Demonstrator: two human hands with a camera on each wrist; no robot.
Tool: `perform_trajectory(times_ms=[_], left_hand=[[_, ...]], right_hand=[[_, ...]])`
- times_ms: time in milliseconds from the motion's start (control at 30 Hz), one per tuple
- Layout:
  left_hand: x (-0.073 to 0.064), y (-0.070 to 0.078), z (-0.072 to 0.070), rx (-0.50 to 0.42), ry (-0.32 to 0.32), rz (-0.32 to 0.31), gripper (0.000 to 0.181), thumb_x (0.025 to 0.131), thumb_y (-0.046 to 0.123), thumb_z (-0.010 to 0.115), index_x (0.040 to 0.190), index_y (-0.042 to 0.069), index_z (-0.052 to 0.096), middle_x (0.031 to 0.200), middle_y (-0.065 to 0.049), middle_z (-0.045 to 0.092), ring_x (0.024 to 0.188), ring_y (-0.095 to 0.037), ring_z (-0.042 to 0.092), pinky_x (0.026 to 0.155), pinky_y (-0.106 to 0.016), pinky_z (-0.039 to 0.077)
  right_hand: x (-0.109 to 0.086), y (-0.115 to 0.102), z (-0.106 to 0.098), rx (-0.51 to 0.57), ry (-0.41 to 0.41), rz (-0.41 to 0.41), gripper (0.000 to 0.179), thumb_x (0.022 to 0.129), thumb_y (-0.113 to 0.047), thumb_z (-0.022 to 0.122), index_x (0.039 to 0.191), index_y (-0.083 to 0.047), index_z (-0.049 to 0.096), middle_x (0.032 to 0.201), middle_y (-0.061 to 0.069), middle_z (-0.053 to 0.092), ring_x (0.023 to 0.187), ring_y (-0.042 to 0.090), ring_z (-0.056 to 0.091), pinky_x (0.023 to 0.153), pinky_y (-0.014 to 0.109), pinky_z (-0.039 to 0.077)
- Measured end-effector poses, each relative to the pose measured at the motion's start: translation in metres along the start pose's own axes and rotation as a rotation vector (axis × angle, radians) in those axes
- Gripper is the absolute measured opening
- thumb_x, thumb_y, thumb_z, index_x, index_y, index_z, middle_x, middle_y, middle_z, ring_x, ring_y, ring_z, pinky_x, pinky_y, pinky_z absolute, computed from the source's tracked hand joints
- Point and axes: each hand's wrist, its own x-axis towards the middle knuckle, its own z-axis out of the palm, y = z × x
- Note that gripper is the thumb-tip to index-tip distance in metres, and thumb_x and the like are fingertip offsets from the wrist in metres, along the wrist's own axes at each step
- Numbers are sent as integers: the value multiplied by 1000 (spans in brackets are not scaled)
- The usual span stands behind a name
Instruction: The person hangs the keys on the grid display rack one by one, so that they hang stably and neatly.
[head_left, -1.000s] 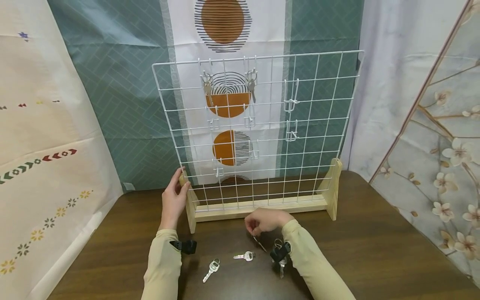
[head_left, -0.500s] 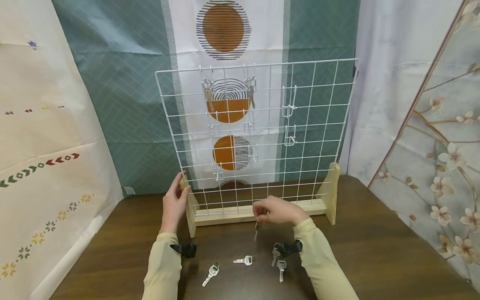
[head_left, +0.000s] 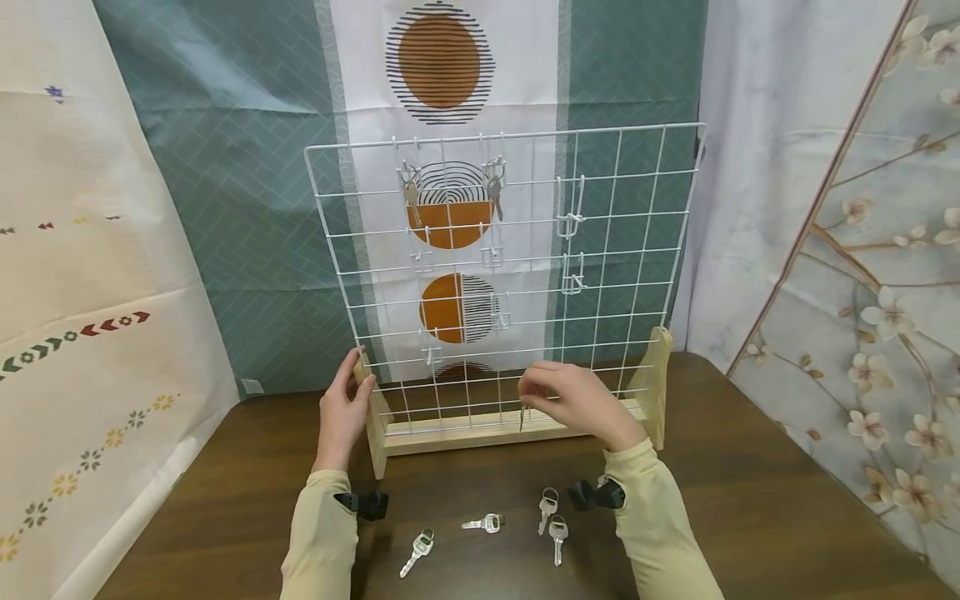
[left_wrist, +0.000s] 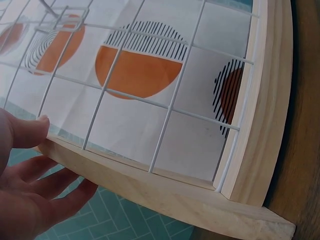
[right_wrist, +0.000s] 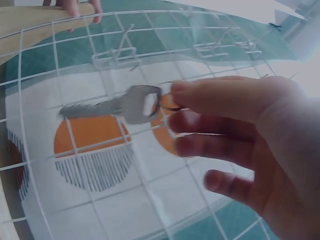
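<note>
My right hand [head_left: 573, 402] pinches a key's ring between thumb and finger in front of the lower part of the white wire grid [head_left: 525, 329]. The key [right_wrist: 140, 104] hangs from that ring, its blade away from the fingers. My left hand [head_left: 343, 417] grips the left wooden upright of the stand [head_left: 375, 429], thumb on the near side and fingers behind, as the left wrist view shows. Two keys on rings, a left one [head_left: 412, 193] and a right one [head_left: 494, 190], hang from hooks near the grid's top. Bare white hooks [head_left: 572, 283] sit lower and to the right.
On the brown table [head_left: 247, 500] in front of the stand lie several loose keys: one at left [head_left: 417, 552], one in the middle [head_left: 483, 523], and a pair [head_left: 551, 517] near the right wrist. Patterned cloths [head_left: 255, 208] hang behind and at both sides.
My right hand has lifted the key off the table and carried it up and slightly right, to the grid's lower edge. The left hand has stayed on the upright.
</note>
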Motion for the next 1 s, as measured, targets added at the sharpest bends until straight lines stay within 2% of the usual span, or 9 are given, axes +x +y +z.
perform_trajectory(times_ms=[133, 233, 433, 700, 900, 1000], left_hand=[[-1, -1, -1, -7, 7, 4, 52, 98, 12, 56, 148, 19, 42, 138, -19, 56, 117, -32, 61, 72, -8, 39], [0, -2, -1, -14, 7, 11, 52, 98, 11, 56, 147, 19, 42, 140, -17, 55, 117, -32, 61, 72, -7, 38], [0, -2, 0, -10, 4, 10, 53, 97, 11, 57, 148, 18, 41, 145, -14, 51, 120, -32, 60, 76, -8, 41], [4, 1, -1, -56, 7, 11, 51, 98, 8, 55, 147, 19, 44, 142, -17, 52, 117, -33, 60, 70, -3, 36], [4, 2, -1, -51, -1, 3, 51, 98, 10, 56, 146, 20, 44, 142, -17, 53, 120, -33, 59, 71, -3, 36], [4, 1, 0, -53, -2, 5, 51, 98, 10, 56, 146, 20, 44, 141, -18, 54, 121, -33, 59, 71, -3, 36]], right_hand=[[0, -5, -6, 8, 138, 4, 4, 87, -14, 71, 87, -15, 67, 79, -7, 66, 69, 4, 57, 63, 21, 48], [0, -7, -10, 21, 197, 17, 2, 89, -14, 69, 88, -12, 68, 79, -5, 69, 67, 4, 56, 61, 22, 47], [0, -9, -12, 7, 265, 23, 7, 86, -7, 71, 92, -10, 70, 84, 0, 72, 69, 6, 62, 62, 26, 50], [4, -9, -21, 6, 348, 29, 9, 84, -3, 72, 93, -7, 71, 86, 3, 72, 72, 11, 65, 63, 28, 54], [9, -8, -35, -20, 401, 69, 9, 84, -3, 72, 90, -8, 71, 80, 2, 70, 60, 6, 51, 55, 20, 40], [16, -8, -49, -31, 434, 77, 7, 84, -2, 71, 89, -7, 71, 78, 2, 70, 60, 7, 49, 55, 16, 35]])
